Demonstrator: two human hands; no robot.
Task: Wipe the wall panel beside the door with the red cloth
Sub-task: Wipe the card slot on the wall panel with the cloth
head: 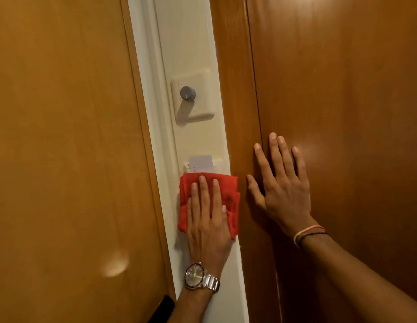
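Note:
A narrow cream wall panel point(191, 43) runs top to bottom between two brown wooden surfaces. My left hand point(208, 220), with a metal watch on the wrist, lies flat on the folded red cloth point(233, 190) and presses it against the panel, just below a key-card holder point(200, 163) with a white card in it. My right hand point(282, 180), fingers spread and empty, rests flat on the wooden surface to the right of the panel. Thread bands circle that wrist.
Higher on the panel sits a cream switch plate point(193, 99) with a grey round knob point(187, 93). A wooden door point(63, 148) fills the left side, and wooden panelling point(342, 78) fills the right. A dark object point(163, 307) shows at the bottom edge.

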